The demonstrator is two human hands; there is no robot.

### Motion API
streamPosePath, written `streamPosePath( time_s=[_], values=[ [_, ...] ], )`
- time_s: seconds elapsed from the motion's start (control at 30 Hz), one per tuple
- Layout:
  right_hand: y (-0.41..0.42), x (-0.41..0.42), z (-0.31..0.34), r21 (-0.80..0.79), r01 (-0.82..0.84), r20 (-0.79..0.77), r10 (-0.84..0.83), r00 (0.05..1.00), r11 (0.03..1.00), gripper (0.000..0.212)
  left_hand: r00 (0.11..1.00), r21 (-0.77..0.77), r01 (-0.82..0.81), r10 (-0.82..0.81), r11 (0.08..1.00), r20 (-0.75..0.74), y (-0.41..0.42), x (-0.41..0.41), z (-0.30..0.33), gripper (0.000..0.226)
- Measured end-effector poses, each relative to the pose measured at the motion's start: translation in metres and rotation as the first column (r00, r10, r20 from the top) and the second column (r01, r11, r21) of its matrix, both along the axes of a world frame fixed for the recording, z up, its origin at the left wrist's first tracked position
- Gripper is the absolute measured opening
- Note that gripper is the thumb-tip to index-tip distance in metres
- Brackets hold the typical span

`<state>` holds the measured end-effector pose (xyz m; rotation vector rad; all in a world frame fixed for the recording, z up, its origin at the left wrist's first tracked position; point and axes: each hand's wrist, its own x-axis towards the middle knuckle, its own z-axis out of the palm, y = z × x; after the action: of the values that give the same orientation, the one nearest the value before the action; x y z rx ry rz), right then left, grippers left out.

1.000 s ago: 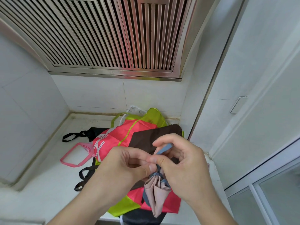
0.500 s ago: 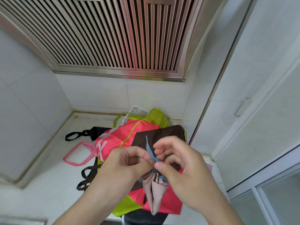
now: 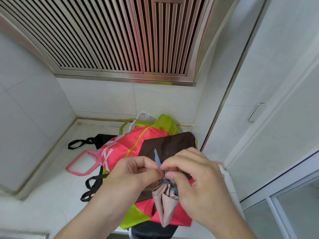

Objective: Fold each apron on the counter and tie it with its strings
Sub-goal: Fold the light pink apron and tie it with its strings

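Observation:
A folded beige apron (image 3: 164, 202) hangs in the air over the counter, bound at its top by a blue-grey string (image 3: 158, 160). My left hand (image 3: 133, 171) pinches that string from the left. My right hand (image 3: 195, 176) pinches the string's wrap from the right, just above the bundle. One free end of the string sticks up between my hands. Under them lies a pile: a brown apron (image 3: 170, 144) on a pink and lime apron (image 3: 134, 142), with a black apron (image 3: 100, 139) behind and to the left.
The white counter (image 3: 51, 195) sits in a tiled corner under a slatted metal range hood (image 3: 120, 40). A pink neck loop (image 3: 81, 163) and dark straps (image 3: 93, 187) trail left of the pile. A white cabinet door with a handle (image 3: 255, 112) stands at the right.
My hands have drawn close together at the top of the bundle. The string end that my right hand held out sideways now stands upright between my fingers.

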<state>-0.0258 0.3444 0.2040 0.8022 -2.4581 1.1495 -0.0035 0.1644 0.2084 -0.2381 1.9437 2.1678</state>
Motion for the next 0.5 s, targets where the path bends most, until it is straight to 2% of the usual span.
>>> streamPosePath(
  time_s=[0.17, 0.3, 0.43, 0.5],
  values=[
    [-0.002, 0.001, -0.005, 0.008, 0.037, -0.074, -0.037, 0.997, 0.999, 0.024, 1.000, -0.055, -0.020, 0.020, 0.998, -0.003, -0.001, 0.001, 0.001, 0.023],
    [-0.003, 0.002, -0.010, 0.017, 0.070, -0.120, -0.067, 0.990, 0.997, 0.019, 0.998, -0.142, -0.054, 0.049, 0.988, -0.040, 0.002, 0.003, 0.002, 0.010],
    [-0.003, 0.004, -0.012, 0.010, 0.090, -0.121, -0.088, 0.989, 0.996, 0.015, 0.990, -0.280, -0.114, 0.084, 0.953, -0.117, 0.009, 0.006, 0.001, 0.016],
    [-0.005, 0.006, -0.011, 0.007, 0.098, -0.146, -0.096, 0.985, 0.995, 0.018, 0.984, -0.300, -0.146, 0.108, 0.943, -0.139, 0.011, 0.007, 0.002, 0.019]
  ],
)
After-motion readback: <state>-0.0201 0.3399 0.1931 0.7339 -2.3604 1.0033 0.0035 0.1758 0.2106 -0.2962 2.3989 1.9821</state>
